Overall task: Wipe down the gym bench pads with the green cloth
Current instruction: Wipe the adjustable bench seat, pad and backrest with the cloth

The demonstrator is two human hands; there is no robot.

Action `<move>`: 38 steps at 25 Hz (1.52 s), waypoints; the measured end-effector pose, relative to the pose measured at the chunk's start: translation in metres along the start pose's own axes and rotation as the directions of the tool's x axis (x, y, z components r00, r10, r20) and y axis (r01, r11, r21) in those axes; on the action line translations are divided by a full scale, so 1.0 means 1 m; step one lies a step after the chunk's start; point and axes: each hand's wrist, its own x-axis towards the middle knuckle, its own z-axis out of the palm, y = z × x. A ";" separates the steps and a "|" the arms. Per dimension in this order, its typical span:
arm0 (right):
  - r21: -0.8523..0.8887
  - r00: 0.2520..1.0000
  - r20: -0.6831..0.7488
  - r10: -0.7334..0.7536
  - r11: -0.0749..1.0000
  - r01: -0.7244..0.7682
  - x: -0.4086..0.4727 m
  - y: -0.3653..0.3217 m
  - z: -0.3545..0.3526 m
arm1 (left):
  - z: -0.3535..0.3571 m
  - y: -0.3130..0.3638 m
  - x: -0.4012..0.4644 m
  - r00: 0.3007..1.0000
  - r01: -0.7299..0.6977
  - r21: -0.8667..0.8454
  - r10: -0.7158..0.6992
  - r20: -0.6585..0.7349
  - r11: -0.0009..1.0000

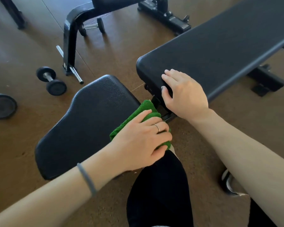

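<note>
The black seat pad (88,122) lies in the middle, wider toward me. The long black back pad (220,51) runs off to the upper right. My left hand (143,140) presses the folded green cloth (138,115) against the seat pad's right edge, fingers curled over it. A ring shows on one finger and a grey band on the wrist. My right hand (185,94) rests on the near corner of the back pad, fingers spread and thumb wrapped over the pad's end, holding nothing else.
A small dumbbell (51,80) lies on the brown floor at left, another dumbbell (92,27) farther back under a second bench frame (72,35). A round weight (2,105) sits at the far left. My dark-trousered knee (159,185) is below the cloth.
</note>
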 end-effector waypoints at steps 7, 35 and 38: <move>0.122 0.993 -0.107 0.054 0.992 -0.041 0.002 0.007 -0.001 | 0.001 -0.047 0.014 0.858 0.510 -0.011 -0.510 -0.060 0.860; 0.310 0.914 -0.148 0.378 0.895 -0.320 0.019 0.091 -0.018 | -0.015 -0.029 0.182 0.917 0.393 -0.060 -0.396 -0.052 0.917; 0.219 0.903 -0.121 0.412 0.898 -0.380 0.010 0.108 -0.018 | -0.008 -0.008 0.157 0.959 0.272 0.024 -0.269 -0.091 0.962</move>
